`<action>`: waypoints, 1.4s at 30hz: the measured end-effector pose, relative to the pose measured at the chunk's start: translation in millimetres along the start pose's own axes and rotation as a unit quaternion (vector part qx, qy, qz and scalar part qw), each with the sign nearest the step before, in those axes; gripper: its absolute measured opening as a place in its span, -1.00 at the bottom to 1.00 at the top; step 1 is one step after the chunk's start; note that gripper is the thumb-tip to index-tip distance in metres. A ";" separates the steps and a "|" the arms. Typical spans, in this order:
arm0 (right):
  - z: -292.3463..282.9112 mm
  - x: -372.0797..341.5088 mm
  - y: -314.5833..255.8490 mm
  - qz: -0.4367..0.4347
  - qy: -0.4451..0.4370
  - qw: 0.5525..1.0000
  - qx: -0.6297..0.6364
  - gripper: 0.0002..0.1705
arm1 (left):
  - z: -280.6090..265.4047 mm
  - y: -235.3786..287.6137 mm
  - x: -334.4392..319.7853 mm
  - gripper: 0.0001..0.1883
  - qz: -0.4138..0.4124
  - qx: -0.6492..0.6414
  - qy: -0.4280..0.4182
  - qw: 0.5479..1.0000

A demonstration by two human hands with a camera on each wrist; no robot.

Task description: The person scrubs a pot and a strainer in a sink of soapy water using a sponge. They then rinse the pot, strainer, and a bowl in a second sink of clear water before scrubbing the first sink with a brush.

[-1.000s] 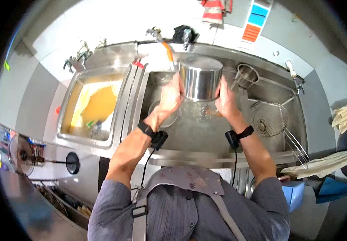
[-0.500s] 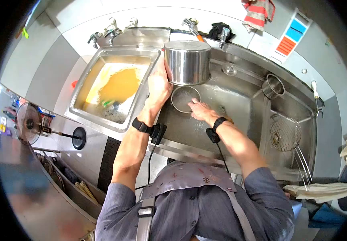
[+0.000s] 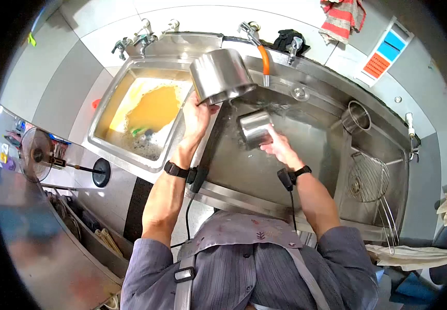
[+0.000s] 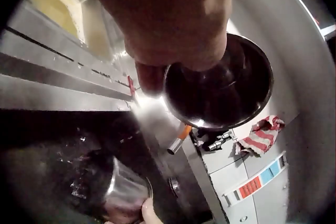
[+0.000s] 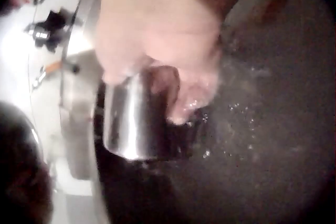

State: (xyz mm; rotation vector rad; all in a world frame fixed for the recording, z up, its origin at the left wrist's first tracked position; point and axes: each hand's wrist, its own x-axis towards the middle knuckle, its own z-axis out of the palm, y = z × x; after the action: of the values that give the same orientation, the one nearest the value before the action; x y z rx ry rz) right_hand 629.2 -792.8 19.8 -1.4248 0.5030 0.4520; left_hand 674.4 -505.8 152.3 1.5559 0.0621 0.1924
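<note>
My left hand (image 3: 197,119) grips the rim of a large steel pot (image 3: 221,75), tilted mouth-down over the divider between the basins. The left wrist view looks into the pot's dark inside (image 4: 236,90), partly hidden by the hand. Above the water of the large sink (image 3: 285,178), my right hand (image 3: 281,150) holds a smaller steel cup (image 3: 256,129) on its side, with its far end at the water. In the right wrist view, fingers curl round the cup's wall (image 5: 131,121), and droplets show beside it.
Left of the divider, a basin (image 3: 99,124) holds yellowish, foamy water. Another steel container (image 3: 356,117) sits at the back right, and a wire strainer (image 3: 369,178) lies in the right compartment. An orange-hosed tap (image 3: 263,59) reaches over the back edge.
The pot has moved left, out of both hands' hold into the left hand alone, and tilted further. My right hand has reached into the sink and lifted up the smaller cup.
</note>
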 end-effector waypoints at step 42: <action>-47.9 -85.0 9.6 -0.058 -0.150 0.873 0.461 -0.33 | -8.9 46.1 -50.7 -0.43 0.372 0.275 0.017 0.886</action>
State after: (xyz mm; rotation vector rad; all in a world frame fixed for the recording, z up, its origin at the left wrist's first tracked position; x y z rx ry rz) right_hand 551.6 -839.3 57.7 -0.4413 0.3011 0.2610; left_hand 619.4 -505.1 193.9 2.0839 -0.5054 0.8716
